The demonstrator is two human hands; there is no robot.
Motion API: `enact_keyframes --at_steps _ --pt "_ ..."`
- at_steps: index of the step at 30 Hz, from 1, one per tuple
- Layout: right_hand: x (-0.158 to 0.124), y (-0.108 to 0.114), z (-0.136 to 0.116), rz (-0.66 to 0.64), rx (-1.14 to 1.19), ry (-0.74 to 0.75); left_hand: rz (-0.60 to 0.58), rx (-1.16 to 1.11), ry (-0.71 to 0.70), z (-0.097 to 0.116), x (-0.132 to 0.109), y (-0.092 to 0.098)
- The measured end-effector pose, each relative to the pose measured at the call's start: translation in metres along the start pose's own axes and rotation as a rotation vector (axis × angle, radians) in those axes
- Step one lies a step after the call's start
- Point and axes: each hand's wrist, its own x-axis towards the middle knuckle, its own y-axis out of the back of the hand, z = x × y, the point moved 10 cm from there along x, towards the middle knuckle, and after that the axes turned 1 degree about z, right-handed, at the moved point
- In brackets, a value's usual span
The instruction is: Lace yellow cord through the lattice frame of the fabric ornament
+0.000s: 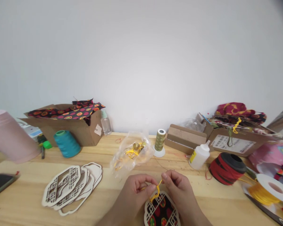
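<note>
Far left, a pink container (9,138) crowds the table (25,210) edge, with a dark phone (0,183) lying flat just below it. Next, a teal thread cone (66,143) stands in front of a cardboard box (85,133) stuffed with patterned fabric. Nearer the front edge, a fanned stack of wooden lattice cutouts (70,186) lies flat, with bare wood between it and the hands.

Centre now: a clear plastic bag (132,153) of gold bits sits just behind the hands, with an olive thread spool (159,141) upright beside it. The left hand (132,194) has thumb and forefinger pressed together, pinching a yellow cord (157,191). The right hand (179,191) pinches the same cord's upper end, its other fingers curled in. The cord loops down to the top rim of a fabric-backed lattice ornament (161,212), which lies flat at the near table edge between the wrists.

Moving right, a white glue bottle (199,155) stands near a red cord spool (226,168), and open tabletop separates both from the right hand. Far right it gets tight: a yellow cord reel (266,191) lies among bright clutter, and a labelled carton (235,142) of fabric is against the wall.
</note>
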Motion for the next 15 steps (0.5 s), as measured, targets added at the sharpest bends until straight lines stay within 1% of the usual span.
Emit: enact_keyframes --at_steps 3,8,11,15 --pt "0.000 0.001 -0.001 0.008 0.024 -0.013 -0.004 -0.007 0.002 -0.003 0.002 0.001" --pt "0.000 0.004 -0.009 0.027 -0.045 -0.004 0.064 0.077 0.027 -0.007 0.004 0.009" --pt "-0.001 0.002 -0.007 0.002 -0.090 -0.013 0.100 0.083 0.052 -0.008 0.004 0.014" --pt "-0.002 -0.003 -0.004 -0.044 -0.164 -0.004 0.116 0.123 0.036 -0.004 0.005 0.017"
